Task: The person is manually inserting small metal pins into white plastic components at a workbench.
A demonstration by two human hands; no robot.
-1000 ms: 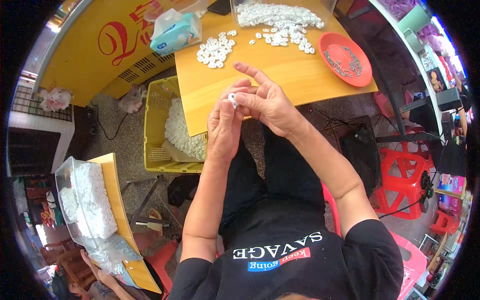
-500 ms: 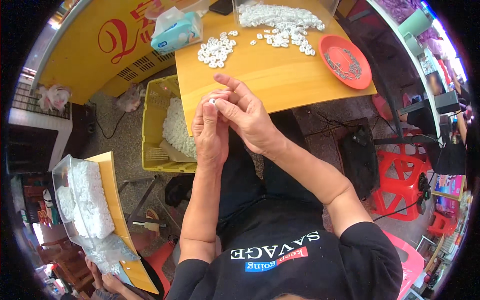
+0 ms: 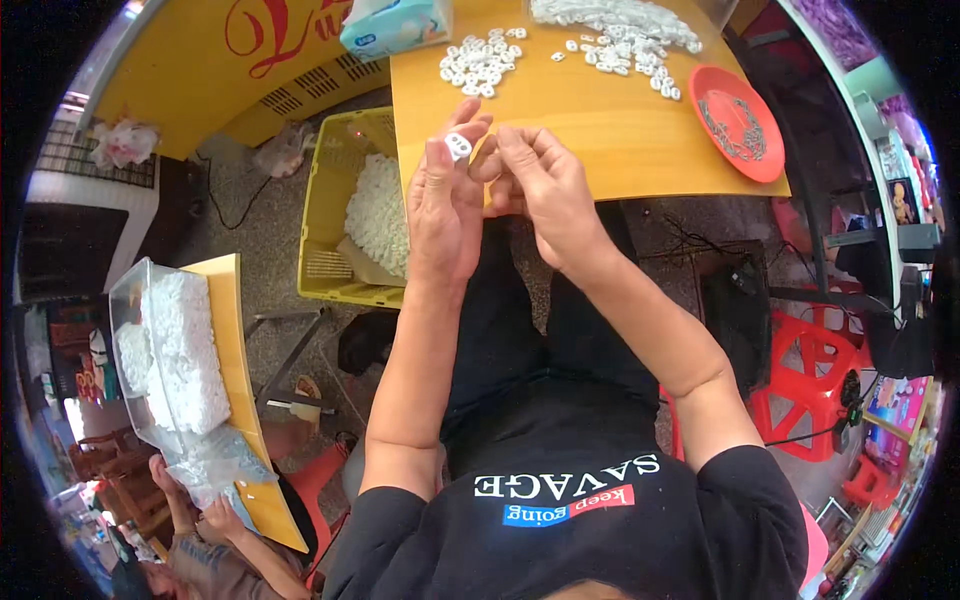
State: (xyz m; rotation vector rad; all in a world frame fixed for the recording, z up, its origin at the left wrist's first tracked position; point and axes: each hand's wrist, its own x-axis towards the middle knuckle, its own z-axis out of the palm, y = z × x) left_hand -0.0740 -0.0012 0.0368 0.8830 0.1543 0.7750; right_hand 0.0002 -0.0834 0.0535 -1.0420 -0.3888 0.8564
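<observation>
My left hand [image 3: 446, 205] is closed on a small white oval plastic piece with two holes [image 3: 458, 147], pinched between thumb and fingers. Just to its right, my right hand [image 3: 550, 190] has thumb and forefinger pressed together. Whatever those fingertips may hold is too small to make out. Both hands hover at the near edge of the wooden table [image 3: 600, 150]. Beyond them lies a loose pile of similar white pieces [image 3: 480, 62]. A red plate [image 3: 768, 165] at the table's right holds many thin grey metal pieces.
More white pieces [image 3: 620, 25] spill from a clear bin at the far side, near a tissue pack [image 3: 397, 28]. A yellow crate [image 3: 318, 200] of white pieces stands on the floor. At lower left, another person's hands [image 3: 215, 515] work beside a clear box [image 3: 150, 430].
My hands have drawn apart, the right one moving off to the right. The white piece, mostly covered before, now shows in my left fingers. The whole view has shifted.
</observation>
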